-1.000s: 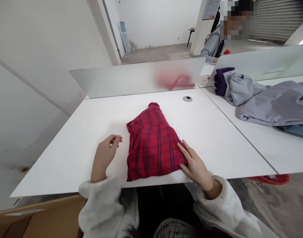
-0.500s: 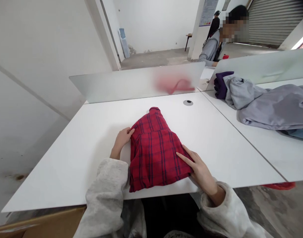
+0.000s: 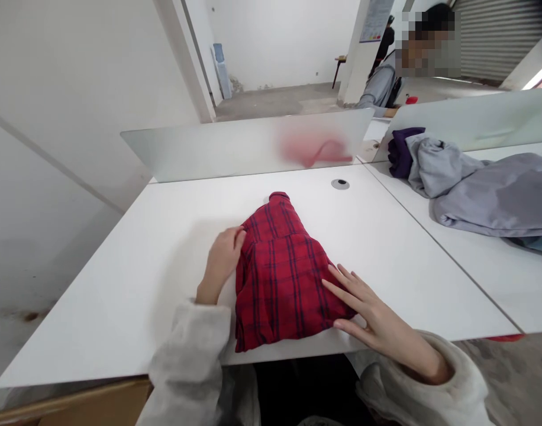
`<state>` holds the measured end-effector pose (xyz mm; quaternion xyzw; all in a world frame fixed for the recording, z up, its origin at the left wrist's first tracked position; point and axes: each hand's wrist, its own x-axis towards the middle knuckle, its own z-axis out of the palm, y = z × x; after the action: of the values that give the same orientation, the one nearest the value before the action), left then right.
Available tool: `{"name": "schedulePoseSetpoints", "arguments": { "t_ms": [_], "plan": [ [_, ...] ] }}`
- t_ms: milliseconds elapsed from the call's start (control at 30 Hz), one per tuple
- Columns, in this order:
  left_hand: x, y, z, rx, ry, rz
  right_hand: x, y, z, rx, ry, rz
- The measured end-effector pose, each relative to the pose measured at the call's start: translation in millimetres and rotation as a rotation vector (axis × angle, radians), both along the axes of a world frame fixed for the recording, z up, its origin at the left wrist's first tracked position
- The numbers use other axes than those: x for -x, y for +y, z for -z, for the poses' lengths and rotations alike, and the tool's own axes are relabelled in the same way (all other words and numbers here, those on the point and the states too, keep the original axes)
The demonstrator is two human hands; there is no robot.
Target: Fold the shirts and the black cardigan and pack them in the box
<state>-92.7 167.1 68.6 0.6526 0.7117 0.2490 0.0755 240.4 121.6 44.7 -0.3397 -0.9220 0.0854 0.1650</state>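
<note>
White desk [image 3: 120,307], near edge just above a cardboard box [image 3: 76,399]. Cable grommet [image 3: 340,184] close to far edge, right of centre. Along far edge, frosted divider [image 3: 209,148], pink blur [image 3: 315,151] showing through. Second white desk [image 3: 475,284] butted against right edge. Heaped there, grey hoodie [image 3: 488,201]; purple garment [image 3: 400,154] bunched at its far end, blue cloth [image 3: 537,244] under its near side. Past the dividers, co-worker [image 3: 380,89] in grey, face hidden, beside a small red object [image 3: 412,100]. Farther back, water cooler [image 3: 222,71] by the wall, small wooden stool [image 3: 339,62], poster [image 3: 376,21] on a pillar, roller shutter [image 3: 497,23], worn concrete floor [image 3: 275,100].
</note>
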Motion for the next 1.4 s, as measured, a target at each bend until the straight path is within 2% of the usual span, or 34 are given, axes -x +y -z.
{"name": "schedulePoseSetpoints", "arguments": {
  "t_ms": [67, 133, 233, 333, 433, 500, 567, 633, 667, 733, 800, 867, 933, 1000, 1100, 1233, 1333, 1400],
  "plan": [
    [-26.0, -27.2, -4.1, -0.06, -0.011, 0.22, 12.2, 2.1, -3.7, -0.083, 0.018, 0.008],
    [-48.8, -53.0, 5.0, -0.082, 0.112, 0.362, 26.2, 6.1, 0.9, -0.165, 0.003, 0.027],
    [-66.1, -77.0, 34.3, -0.072, 0.295, 0.368, 43.7, 10.5, 17.1, -0.214, -0.057, 0.079],
    [-66.0, -81.8, 58.4, -0.052, 0.368, 0.336, 51.6, 9.6, 32.8, -0.209, -0.118, 0.111],
    [-61.8, -79.0, 65.2, -0.023, 0.318, 0.339, 49.2, 9.0, 37.8, -0.181, -0.139, 0.094],
    [-59.5, -77.6, 62.5, -0.008, 0.218, 0.336, 43.8, 14.5, 31.7, -0.132, -0.144, 0.045],
    [-55.7, -78.1, 55.6, -0.007, 0.057, 0.293, 38.1, 28.2, 18.0, -0.023, -0.139, -0.064],
    [-48.0, -79.9, 45.0, -0.011, -0.136, 0.188, 35.2, 50.1, 0.2, 0.13, -0.075, -0.139],
    [-42.1, -80.9, 38.7, -0.009, -0.226, 0.123, 35.5, 63.3, -8.3, 0.204, -0.01, -0.134],
    [-26.8, -81.8, 26.7, 0.007, -0.336, 0.005, 40.4, 91.6, -20.5, 0.304, 0.177, -0.018],
    [-9.0, -79.6, 19.6, 0.043, -0.288, -0.086, 49.6, 118.1, -22.8, 0.342, 0.328, 0.121],
    [6.7, -73.4, 20.8, 0.094, -0.103, -0.167, 60.6, 139.4, -16.1, 0.353, 0.39, 0.199],
    [15.4, -63.3, 29.4, 0.148, 0.083, -0.196, 71.8, 155.1, -4.4, 0.356, 0.402, 0.219],
    [14.5, -50.1, 40.7, 0.192, 0.134, -0.177, 82.5, 166.4, 8.3, 0.361, 0.418, 0.232],
    [-1.4, -28.4, 51.7, 0.219, -0.047, -0.123, 97.2, 178.3, 24.5, 0.365, 0.427, 0.239],
    [-29.3, -4.4, 49.3, 0.099, -0.548, -0.067, 112.0, 187.1, 37.4, 0.426, 0.529, 0.199],
    [-43.2, 7.8, 45.0, -0.002, -0.943, -0.141, 119.1, 191.0, 39.7, 0.567, 0.708, 0.17],
    [-48.2, 12.4, 44.6, -0.027, -1.108, -0.18, 122.1, 194.4, 39.3, 0.708, 0.793, 0.187]
  ]
}}
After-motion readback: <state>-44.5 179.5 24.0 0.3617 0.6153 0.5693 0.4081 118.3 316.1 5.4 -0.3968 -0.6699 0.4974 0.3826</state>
